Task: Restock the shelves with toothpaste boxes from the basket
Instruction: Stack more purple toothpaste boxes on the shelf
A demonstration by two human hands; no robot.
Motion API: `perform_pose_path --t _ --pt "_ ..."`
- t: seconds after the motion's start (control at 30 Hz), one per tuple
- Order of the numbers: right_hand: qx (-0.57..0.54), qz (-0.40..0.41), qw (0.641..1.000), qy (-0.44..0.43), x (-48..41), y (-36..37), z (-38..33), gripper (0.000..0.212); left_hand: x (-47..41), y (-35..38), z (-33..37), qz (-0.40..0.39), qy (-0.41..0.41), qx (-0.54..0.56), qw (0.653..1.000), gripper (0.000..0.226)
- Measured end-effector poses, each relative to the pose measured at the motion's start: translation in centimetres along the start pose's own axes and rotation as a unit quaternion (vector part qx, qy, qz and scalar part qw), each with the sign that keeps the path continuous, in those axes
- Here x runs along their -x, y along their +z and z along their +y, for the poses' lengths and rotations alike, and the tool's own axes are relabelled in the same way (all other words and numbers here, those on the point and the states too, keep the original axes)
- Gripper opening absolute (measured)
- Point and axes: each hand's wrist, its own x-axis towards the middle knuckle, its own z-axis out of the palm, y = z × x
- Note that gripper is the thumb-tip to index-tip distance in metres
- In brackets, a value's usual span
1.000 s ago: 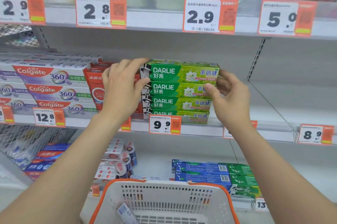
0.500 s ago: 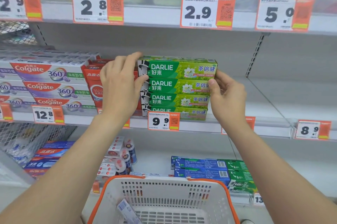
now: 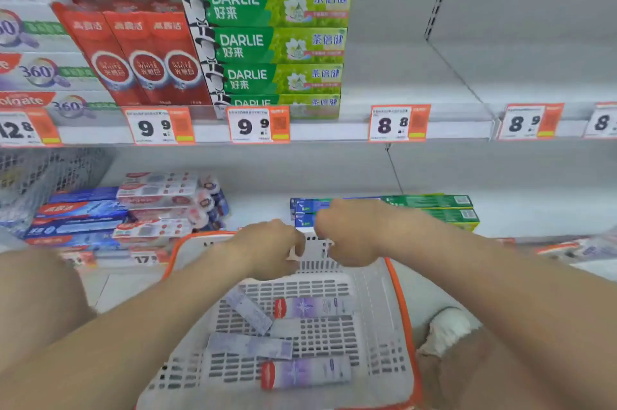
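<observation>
Two hands, left [image 3: 267,251] and right [image 3: 350,232], hover knuckles-up over the basket [image 3: 399,292], fingers seemingly curled; grip unclear.

Both arms are bare: the left forearm [image 3: 150,326] and the right forearm [image 3: 484,276] show only skin from the wrist to the picture's edge. The left hand [image 3: 267,249] and the right hand [image 3: 350,232] are bare too. Both are smeared by blur, so each reads as one rounded mass, and nails or finer marks cannot be made out. Low on the right is a white shoe [image 3: 447,326], its upper creased and its outline soft. The leg [image 3: 467,376] beside it is too blurred to tell whether it is bare or clothed.
</observation>
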Motion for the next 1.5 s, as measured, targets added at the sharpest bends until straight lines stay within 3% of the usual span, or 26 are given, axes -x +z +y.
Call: perform_pose_path --t 0.07,0.17,0.23,0.33,0.4,0.53,0.67,0.87,1.0,1.1,1.17,1.27,1.37,1.5 --pt "0.031 -0.069 0.997 -0.033 -0.9 2.1 -0.9 0.032 -1.7 4.3 -0.4 -0.084 -0.013 0.003 0.996 0.032" --pt "0.084 -0.102 0.989 -0.072 -3.0 4.9 -1.8 0.016 -4.3 10.0 -1.3 -0.169 -0.044 -0.044 0.984 0.030" --pt "0.132 -0.115 0.982 -0.077 -4.2 6.4 -1.6 0.012 -5.2 13.3 -1.9 -0.169 -0.064 -0.067 0.981 0.031" --pt "0.151 -0.163 0.972 -0.082 -5.6 7.6 -0.3 0.024 -5.3 17.9 -3.0 -0.179 -0.093 -0.170 0.965 0.066" --pt "0.167 -0.174 0.966 -0.092 -6.4 7.7 0.5 0.016 -5.1 19.7 -3.8 -0.195 -0.115 -0.221 0.949 0.082" --pt "0.179 -0.153 0.964 -0.126 -7.9 7.9 0.7 0.014 -5.2 23.4 -4.1 -0.220 -0.167 -0.193 0.941 0.087" --pt "0.176 -0.149 0.961 -0.154 -9.0 8.3 0.3 0.016 -4.3 26.3 -3.4 -0.164 -0.132 -0.227 0.951 0.059" --pt "0.177 -0.145 0.960 -0.160 -9.4 8.1 0.5 0.019 -4.8 24.6 -4.7 -0.167 -0.043 -0.248 0.953 0.080" --pt "0.188 -0.132 0.963 -0.141 -9.2 7.8 0.7 0.017 -4.9 21.0 -4.6 -0.140 -0.012 -0.165 0.976 0.088" --pt "0.176 -0.120 0.968 -0.133 -8.5 7.1 0.9 0.031 -5.1 17.5 -3.2 -0.100 -0.079 0.037 0.991 0.093" --pt "0.160 -0.118 0.974 -0.111 -7.8 6.7 1.1 0.032 -5.1 15.5 -2.0 -0.051 -0.107 0.213 0.970 0.090" --pt "0.126 -0.101 0.985 -0.066 -6.7 5.8 1.5 0.036 -4.7 12.2 0.0 -0.011 -0.118 0.355 0.928 0.089" --pt "0.036 -0.089 0.995 -0.037 -5.8 4.7 2.2 0.060 -3.7 9.0 1.8 -0.013 -0.098 0.439 0.893 0.070" --pt "-0.059 -0.023 0.997 -0.047 -4.1 2.9 3.5 0.043 -2.3 5.0 2.9 0.003 -0.065 0.495 0.866 0.055"
